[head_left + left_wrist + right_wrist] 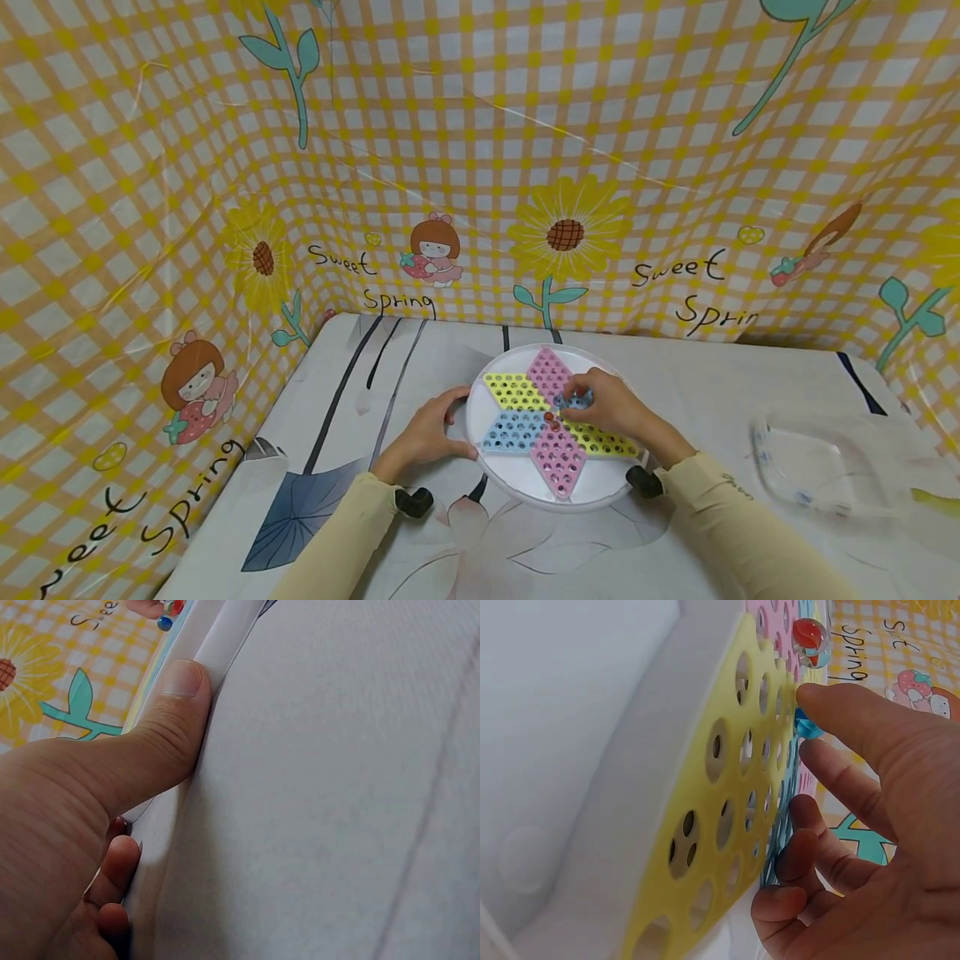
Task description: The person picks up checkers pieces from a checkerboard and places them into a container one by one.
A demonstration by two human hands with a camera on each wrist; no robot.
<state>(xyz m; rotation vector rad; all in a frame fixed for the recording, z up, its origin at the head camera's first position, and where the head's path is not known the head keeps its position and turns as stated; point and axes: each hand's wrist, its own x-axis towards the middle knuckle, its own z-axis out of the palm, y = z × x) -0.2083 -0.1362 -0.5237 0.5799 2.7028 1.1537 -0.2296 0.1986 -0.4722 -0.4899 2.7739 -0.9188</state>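
A round white Chinese checkers board (517,479) lies on the table, its star made of pink, yellow and blue perforated panels. At its left rim, my left hand (426,432) holds the edge; in the left wrist view the thumb (169,724) lies against the rim and the other fingers curl below. Over the star's centre, my right hand (611,406) pinches a blue glass marble (807,724) between thumb and index finger, close to the holes. Beside it sit red marbles (552,424) near the middle of the star; one red marble (810,636) shows clearly in the right wrist view.
A clear plastic container (817,467) stands on the table at the right. The table cover (420,358) has printed flowers and dark stems. A yellow checked cloth (465,133) hangs behind and along the sides.
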